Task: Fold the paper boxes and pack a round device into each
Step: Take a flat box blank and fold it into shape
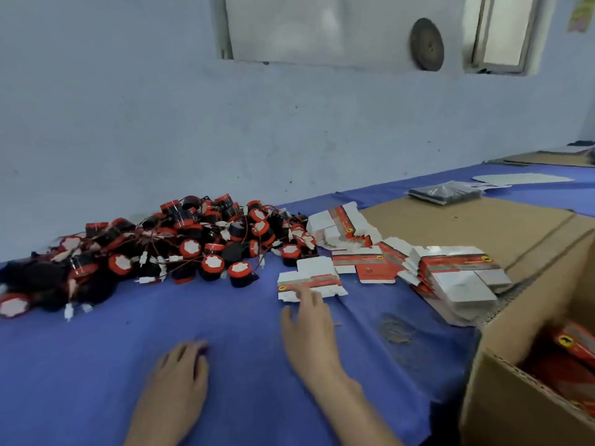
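Observation:
A big heap of round black-and-red devices [180, 249] with wires lies on the blue table cover at the left and middle. Flat, unfolded red-and-white paper boxes lie to its right: one single flat box [310, 281] in front, loose ones [370, 262] behind it, a stack [463, 278] further right. My right hand [309, 329] reaches forward with straight fingers, its fingertips touching the near edge of the single flat box. My left hand [183, 371] rests flat on the blue cover, holding nothing.
An open cardboard carton [502, 381] at the right front holds red folded boxes [576, 346]. Brown cardboard sheets [467, 226] cover the table behind it, with a dark plastic-wrapped pack [444, 193] on them. A pale wall runs behind the table.

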`<state>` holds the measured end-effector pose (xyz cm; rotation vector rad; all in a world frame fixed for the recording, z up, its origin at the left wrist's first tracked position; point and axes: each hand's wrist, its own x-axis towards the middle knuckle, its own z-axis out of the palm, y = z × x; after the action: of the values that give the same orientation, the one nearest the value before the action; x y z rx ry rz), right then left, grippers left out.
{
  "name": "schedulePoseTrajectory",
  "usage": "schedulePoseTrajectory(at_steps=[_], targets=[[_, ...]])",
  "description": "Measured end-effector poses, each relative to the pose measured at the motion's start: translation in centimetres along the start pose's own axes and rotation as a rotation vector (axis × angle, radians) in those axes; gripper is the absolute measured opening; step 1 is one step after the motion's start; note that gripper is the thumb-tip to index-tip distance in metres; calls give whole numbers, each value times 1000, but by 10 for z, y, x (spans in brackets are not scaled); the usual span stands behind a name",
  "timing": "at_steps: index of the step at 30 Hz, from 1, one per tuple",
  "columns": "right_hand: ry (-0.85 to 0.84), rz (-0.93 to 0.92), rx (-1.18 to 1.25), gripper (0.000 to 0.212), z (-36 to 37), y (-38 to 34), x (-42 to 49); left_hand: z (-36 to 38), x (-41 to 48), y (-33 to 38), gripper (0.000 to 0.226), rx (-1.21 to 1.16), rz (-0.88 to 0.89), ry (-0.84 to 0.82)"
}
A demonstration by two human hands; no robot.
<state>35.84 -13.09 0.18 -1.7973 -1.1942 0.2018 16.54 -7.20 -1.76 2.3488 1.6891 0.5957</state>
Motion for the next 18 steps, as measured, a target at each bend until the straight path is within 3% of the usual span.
schedulePoseTrajectory(at_steps=[3,7,13,18], targets=[[-29,-49,-321,48,11,11,36,8,0,-11,24,11,41,-4],[-185,55,-502,66,17,37,63,9,2,-11,21,-13,63,22],[-171,15,-664,40,17,45,60,7,1,-8,22,16,49,41],[-158,-147,-644,30,10,37,51,7,1,-8,25,33,33,37]])
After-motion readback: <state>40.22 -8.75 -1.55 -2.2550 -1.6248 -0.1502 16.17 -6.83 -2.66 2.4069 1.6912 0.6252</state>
